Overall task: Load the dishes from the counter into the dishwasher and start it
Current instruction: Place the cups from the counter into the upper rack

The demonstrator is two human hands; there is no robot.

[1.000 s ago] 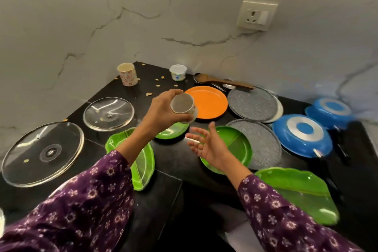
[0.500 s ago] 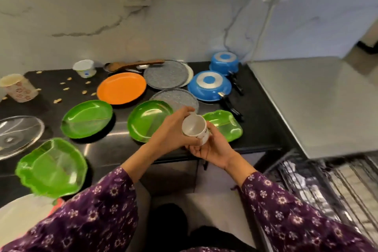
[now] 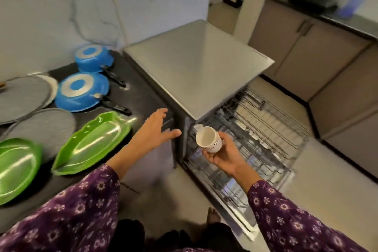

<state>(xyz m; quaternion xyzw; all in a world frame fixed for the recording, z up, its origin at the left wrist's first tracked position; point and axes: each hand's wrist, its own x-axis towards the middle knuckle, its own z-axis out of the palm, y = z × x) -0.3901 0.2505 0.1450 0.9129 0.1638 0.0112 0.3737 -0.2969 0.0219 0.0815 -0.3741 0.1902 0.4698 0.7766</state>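
Beige cabinets [image 3: 296, 47] stand under a dark worktop [image 3: 351, 26].

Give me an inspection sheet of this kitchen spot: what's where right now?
Surface: black counter, dishes on it, beside the dishwasher.
Job's things: white cup held near the pulled-out rack; two blue pans upturned, grey plates, green dishes on the counter.
Clutter: nothing seen.
Grippers: left hand open, empty; right hand holds the cup.
Cables: pale cord up the wall.
Surroundings: beige cabinets, far counter with cookware, blurred.
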